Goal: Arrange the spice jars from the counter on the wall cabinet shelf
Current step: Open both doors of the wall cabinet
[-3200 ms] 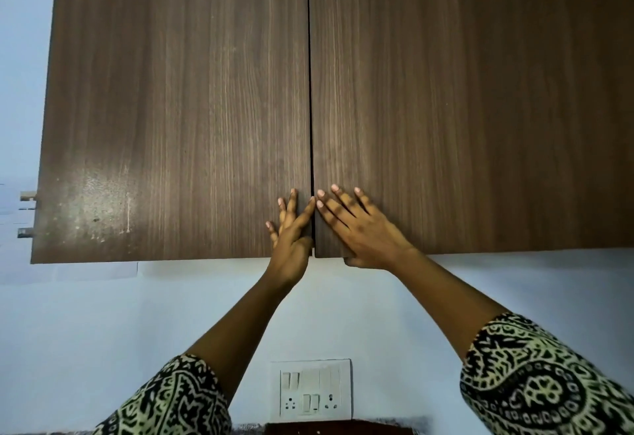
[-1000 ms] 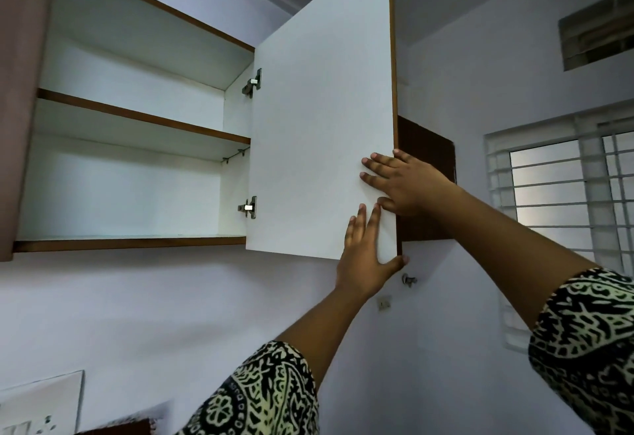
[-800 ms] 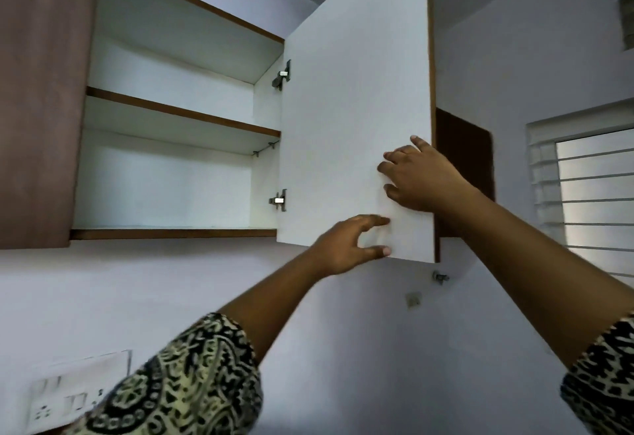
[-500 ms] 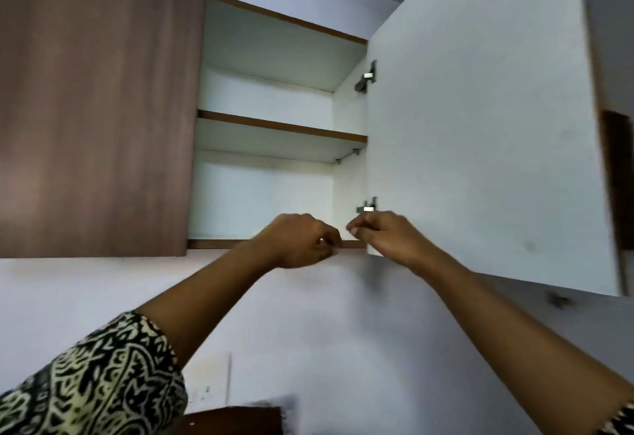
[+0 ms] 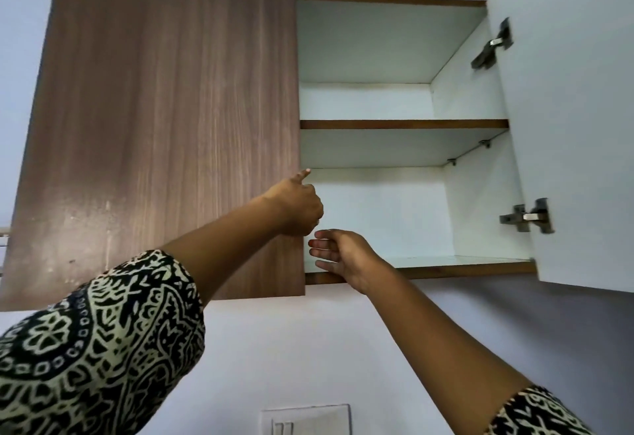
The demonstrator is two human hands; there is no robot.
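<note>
No spice jars are in view. The wall cabinet has its right door (image 5: pixel 576 126) swung open, showing a bare upper shelf (image 5: pixel 404 124) and lower shelf (image 5: pixel 463 265) with white insides. The brown left door (image 5: pixel 164 132) is shut. My left hand (image 5: pixel 295 210) is at the left door's free edge, fingers curled round it and one finger pointing up along the edge. My right hand (image 5: pixel 343 256) hovers just below it by the lower shelf's front lip, fingers loosely spread, holding nothing.
Two metal hinges (image 5: pixel 525 217) stick out from the inside of the open door. A white switch plate (image 5: pixel 307 419) sits on the wall below the cabinet. The wall under the cabinet is plain.
Both doors were shut; the right door was then swung fully open. Both hands left it and moved left to the left door's edge, and my view turned left.
</note>
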